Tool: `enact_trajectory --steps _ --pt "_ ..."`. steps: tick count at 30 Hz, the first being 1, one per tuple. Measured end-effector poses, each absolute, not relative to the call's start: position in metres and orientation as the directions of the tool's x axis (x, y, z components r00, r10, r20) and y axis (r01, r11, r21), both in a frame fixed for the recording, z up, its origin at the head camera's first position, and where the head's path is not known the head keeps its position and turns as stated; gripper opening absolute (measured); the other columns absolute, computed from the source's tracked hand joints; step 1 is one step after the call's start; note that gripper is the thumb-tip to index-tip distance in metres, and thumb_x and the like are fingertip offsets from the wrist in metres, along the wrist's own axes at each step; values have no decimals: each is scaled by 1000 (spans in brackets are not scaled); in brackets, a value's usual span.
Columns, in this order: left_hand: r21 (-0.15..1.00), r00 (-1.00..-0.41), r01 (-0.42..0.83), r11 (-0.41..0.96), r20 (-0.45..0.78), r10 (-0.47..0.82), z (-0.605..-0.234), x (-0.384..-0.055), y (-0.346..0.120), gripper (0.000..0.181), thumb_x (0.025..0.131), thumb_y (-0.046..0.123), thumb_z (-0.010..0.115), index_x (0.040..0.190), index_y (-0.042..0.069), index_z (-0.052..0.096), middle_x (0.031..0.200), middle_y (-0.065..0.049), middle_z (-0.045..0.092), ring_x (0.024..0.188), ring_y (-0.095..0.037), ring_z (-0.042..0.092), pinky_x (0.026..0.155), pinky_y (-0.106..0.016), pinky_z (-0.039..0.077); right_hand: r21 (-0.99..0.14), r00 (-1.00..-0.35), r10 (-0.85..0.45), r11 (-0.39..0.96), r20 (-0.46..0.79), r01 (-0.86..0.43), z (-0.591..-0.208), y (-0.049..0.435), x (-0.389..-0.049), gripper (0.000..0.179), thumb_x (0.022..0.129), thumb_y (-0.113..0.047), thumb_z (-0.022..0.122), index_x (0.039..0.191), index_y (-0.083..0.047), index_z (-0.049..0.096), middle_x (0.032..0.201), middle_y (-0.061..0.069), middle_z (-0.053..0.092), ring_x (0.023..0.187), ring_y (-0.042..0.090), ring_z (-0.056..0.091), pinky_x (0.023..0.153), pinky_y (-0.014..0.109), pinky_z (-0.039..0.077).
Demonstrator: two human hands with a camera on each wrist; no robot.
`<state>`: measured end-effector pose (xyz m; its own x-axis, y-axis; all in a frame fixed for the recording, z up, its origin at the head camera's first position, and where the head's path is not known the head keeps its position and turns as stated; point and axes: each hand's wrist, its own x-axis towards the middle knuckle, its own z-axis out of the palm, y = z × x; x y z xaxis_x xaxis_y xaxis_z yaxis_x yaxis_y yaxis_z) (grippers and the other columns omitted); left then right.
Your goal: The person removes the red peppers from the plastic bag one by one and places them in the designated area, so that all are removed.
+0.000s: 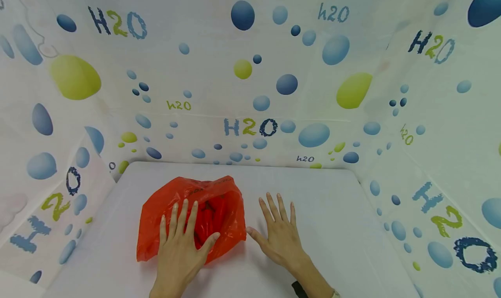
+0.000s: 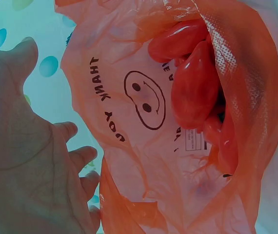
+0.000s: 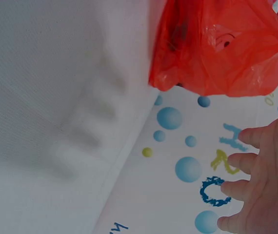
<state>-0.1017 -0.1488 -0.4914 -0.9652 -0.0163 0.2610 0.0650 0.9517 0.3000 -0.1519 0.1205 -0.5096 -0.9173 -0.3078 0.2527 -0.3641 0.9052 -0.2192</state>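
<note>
A red plastic bag lies on the white table with its mouth open toward me. Inside it, in the left wrist view, are several glossy red peppers; a printed smiley and lettering show on the bag's thin film. My left hand hovers before the bag's near left side, palm down, fingers spread and straight, covering part of it. To the right of the bag, my right hand is held over the table with fingers spread and thumb pointing at the bag's edge. Neither hand holds anything.
The white table is bordered by a back and side walls of white sheeting printed with blue and green drops and H2O lettering. A dark band shows by the right wrist.
</note>
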Motion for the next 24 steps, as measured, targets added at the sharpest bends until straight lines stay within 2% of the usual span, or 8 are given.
enact_trajectory --steps 8,16,24 --pt "306 -964 67 950 264 -17 -493 -98 -151 103 92 78 52 168 16 18 173 -16 16 158 -42 7 123 -65 -1 -225 -910 -311 899 273 -375 -509 119 -150 88 99 -77 38 167 -23 23 174 2 14 161 36 7 122 67 -2" --pt "300 -966 68 951 260 -13 -493 -95 -151 104 92 78 53 168 16 19 173 -15 16 158 -42 6 123 -64 0 -219 -906 -315 898 284 -381 -508 116 -148 89 99 -79 35 167 -22 24 174 4 16 161 34 6 122 67 -2" --pt "290 -943 60 955 330 -41 -492 -90 -158 105 90 76 57 167 14 23 171 -17 20 158 -42 9 123 -65 1 -220 -898 -331 890 291 -399 -505 109 -148 89 99 -79 35 167 -22 25 175 2 12 161 35 6 122 67 2"
